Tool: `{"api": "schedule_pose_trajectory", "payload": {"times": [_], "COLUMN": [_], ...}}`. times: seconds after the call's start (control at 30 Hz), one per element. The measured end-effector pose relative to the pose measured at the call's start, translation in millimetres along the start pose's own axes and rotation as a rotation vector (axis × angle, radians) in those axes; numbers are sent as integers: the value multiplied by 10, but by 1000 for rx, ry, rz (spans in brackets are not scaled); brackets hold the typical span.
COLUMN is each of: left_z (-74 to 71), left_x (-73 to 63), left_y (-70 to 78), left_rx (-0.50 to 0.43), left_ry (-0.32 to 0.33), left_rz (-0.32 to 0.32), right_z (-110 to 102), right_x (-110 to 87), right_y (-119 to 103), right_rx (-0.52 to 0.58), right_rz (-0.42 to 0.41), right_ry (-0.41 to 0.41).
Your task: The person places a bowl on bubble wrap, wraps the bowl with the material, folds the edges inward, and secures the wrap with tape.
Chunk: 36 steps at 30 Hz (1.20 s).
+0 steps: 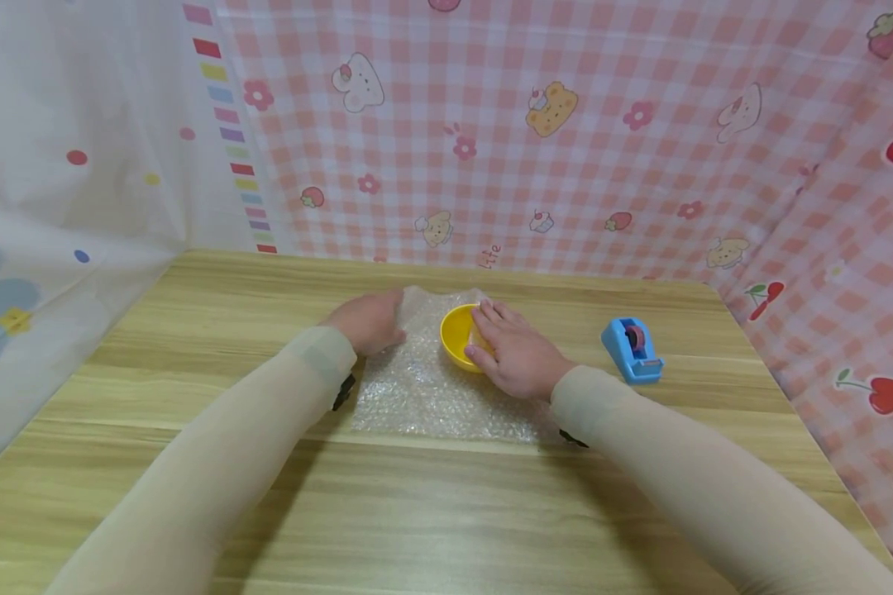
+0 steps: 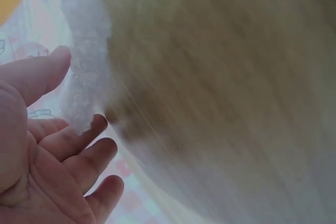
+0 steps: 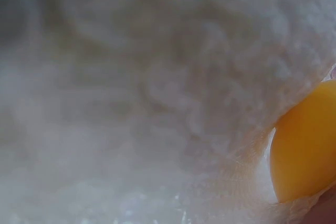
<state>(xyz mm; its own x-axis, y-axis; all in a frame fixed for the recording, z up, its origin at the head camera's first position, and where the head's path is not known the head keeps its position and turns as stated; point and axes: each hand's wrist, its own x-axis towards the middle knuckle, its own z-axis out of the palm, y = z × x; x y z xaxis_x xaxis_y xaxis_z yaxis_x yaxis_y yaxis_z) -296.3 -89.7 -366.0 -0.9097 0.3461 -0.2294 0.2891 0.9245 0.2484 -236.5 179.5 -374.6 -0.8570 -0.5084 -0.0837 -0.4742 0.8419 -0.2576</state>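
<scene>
Lying across the right side of the yellow bowl (image 1: 452, 335), the right hand (image 1: 519, 351) is keeping its fingers nearly straight and side by side, its thumb sticking out apart from them; it is pressing flat rather than curling round anything. The left hand (image 1: 372, 322) is resting at the left edge of the bubble wrap (image 1: 420, 401), and the left wrist view is showing its fingers loosely bent and spread, the wrap's edge lying between thumb and fingertips without being pinched. Both arms are stretching forward in pale sleeves (image 1: 231, 446), a dark strap (image 1: 344, 392) sitting under each wrist. The bowl is sitting on the wrap, which is lying on the wooden worktop (image 1: 446, 512), and its hollow is facing the head camera. A paler patch is showing inside it beneath the right fingers; whether this is wrap folding over the rim is not showing clearly. In the right wrist view, wrap is standing close against the bowl's outside. Off to the right, a blue tape dispenser (image 1: 628, 357) is holding a reddish roll of tape (image 1: 636, 337)
</scene>
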Motion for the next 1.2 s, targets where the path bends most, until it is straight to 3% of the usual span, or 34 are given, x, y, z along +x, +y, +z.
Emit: {"api": "schedule_pose_trajectory", "payload": {"times": [0.3, 0.7, 1.0, 1.2], "left_z": [8, -50, -69, -69], "left_x": [46, -21, -36, -32], "left_y": [-19, 77, 122, 173], "left_rx": [-170, -237, -331, -340], "left_ry": [96, 131, 195, 205], "left_rz": [45, 11, 12, 38], "right_z": [-7, 3, 2, 1], "right_x": [4, 4, 4, 6], "right_y": [-9, 2, -2, -3], "right_rx": [-1, -4, -7, -3], "right_rz": [1, -1, -5, -4], "right_ry": [-5, 0, 4, 2]}}
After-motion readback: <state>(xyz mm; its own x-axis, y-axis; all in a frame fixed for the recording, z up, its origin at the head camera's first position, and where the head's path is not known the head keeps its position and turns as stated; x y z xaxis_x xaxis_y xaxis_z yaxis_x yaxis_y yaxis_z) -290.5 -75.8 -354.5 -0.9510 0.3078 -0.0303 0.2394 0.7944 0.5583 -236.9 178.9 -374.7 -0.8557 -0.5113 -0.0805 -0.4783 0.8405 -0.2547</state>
